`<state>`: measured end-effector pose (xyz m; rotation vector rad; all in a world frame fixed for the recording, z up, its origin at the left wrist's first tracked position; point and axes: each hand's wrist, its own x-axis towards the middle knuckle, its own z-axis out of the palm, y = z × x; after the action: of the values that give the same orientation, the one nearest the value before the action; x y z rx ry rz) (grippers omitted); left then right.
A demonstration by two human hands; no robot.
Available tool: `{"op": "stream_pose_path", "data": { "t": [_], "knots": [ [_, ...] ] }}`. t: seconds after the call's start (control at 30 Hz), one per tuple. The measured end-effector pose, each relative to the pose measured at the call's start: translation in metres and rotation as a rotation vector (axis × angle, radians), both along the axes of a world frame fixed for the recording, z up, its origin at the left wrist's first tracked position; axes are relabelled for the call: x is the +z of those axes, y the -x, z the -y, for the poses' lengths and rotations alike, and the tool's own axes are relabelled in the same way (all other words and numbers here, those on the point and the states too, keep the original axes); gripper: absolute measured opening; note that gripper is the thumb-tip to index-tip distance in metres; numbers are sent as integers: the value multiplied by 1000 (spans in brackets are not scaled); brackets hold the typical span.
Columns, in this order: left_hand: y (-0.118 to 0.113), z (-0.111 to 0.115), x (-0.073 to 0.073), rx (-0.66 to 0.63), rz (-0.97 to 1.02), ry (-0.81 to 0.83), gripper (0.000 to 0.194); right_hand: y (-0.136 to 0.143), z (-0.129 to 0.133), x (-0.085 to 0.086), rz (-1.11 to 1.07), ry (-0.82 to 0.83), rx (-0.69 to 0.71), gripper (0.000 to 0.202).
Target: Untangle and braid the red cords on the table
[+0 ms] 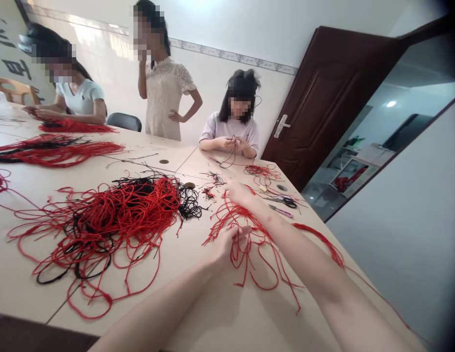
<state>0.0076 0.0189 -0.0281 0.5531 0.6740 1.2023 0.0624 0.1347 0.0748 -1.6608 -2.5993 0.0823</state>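
Red cords [237, 211], 1 bunch: L hand [225, 242] holding some, can't tell R hand's [241, 194] grip; 1 pr scissors [291, 202] nr.

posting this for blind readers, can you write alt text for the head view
A person's left hand and right hand are among loose red cords on a pale table, beside a large tangled heap of red and black cords. Beyond, two people sit at the table and a third person stands, with an open dark door at right.

Head view, forward and down
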Motion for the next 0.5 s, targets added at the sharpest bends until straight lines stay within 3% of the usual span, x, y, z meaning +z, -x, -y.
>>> {"op": "stream_pose_path", "data": {
  "t": [0.1,0.2,0.3,0.37,0.43,0.5],
  "knots": [
    [3,-8,-1,68,18,10,16,-30,8,24,31,170,60,30],
    [9,-14,4,59,51,22,17,-75,33,58,10,434,116,29],
    [14,-15,10,22,63,6,19,-111,74,90,-393,734,103,32],
    [16,-14,15,-23,43,-11,21,-124,105,108,-746,733,49,35],
    [18,-11,25,-79,5,-31,21,-130,133,123,-1075,581,9,36],
    [21,-7,47,-137,-33,-62,19,-132,156,135,-1294,396,-11,33]
  ]
}}
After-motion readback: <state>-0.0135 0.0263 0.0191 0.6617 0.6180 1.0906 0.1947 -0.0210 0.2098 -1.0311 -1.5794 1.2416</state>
